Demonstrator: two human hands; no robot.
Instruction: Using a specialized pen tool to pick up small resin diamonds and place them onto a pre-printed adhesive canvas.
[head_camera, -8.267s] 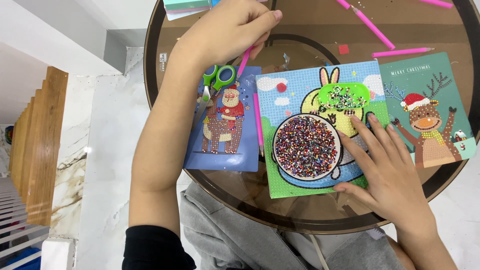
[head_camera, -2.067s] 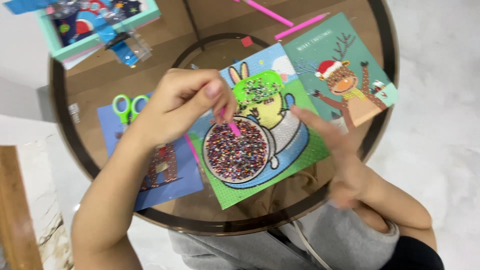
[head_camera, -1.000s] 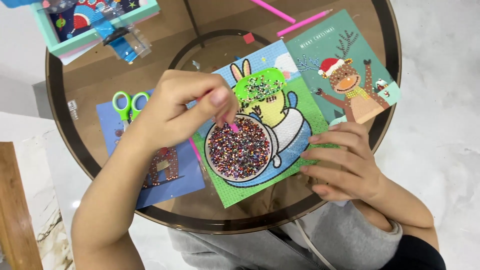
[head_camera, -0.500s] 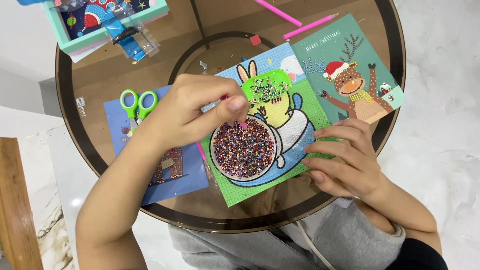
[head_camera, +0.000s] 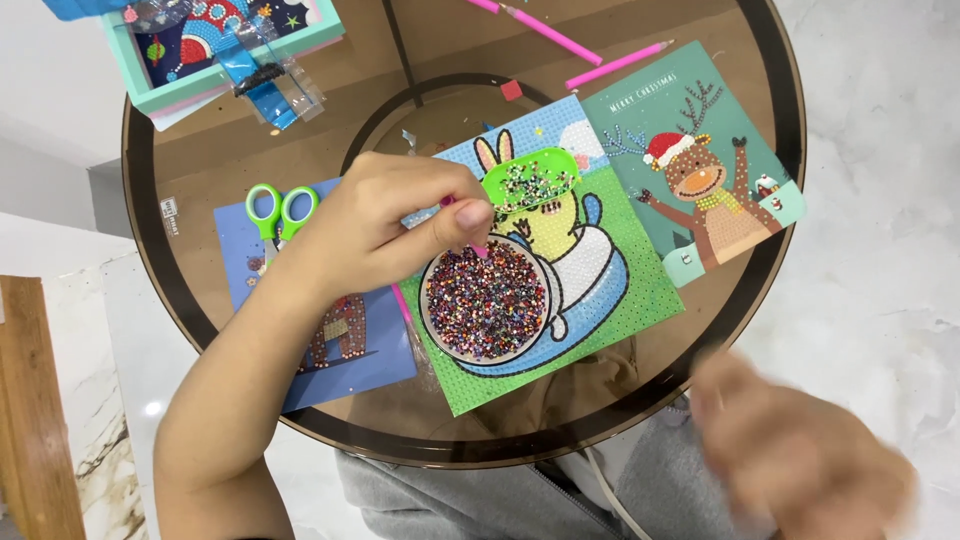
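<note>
My left hand (head_camera: 385, 235) pinches a pink pen (head_camera: 476, 248) whose tip dips into the upper edge of a round white dish (head_camera: 487, 303) full of mixed coloured beads. The dish sits on a rabbit bead canvas (head_camera: 610, 300). A small green tray (head_camera: 530, 180) with several beads lies on the canvas just above the dish. My right hand (head_camera: 800, 460) is a blur at the lower right, off the table and over my lap; nothing shows in it.
On the round brown glass table (head_camera: 145, 200): a reindeer card (head_camera: 715, 170) at right, a blue card (head_camera: 345, 350) with green scissors (head_camera: 280, 208) at left, a teal box (head_camera: 215, 55) at back left, two pink pens (head_camera: 545, 28) (head_camera: 620, 63), and a small red square (head_camera: 512, 90).
My right hand has left the canvas's right edge and swung down and right off the table. The left hand stays over the dish with the pen.
</note>
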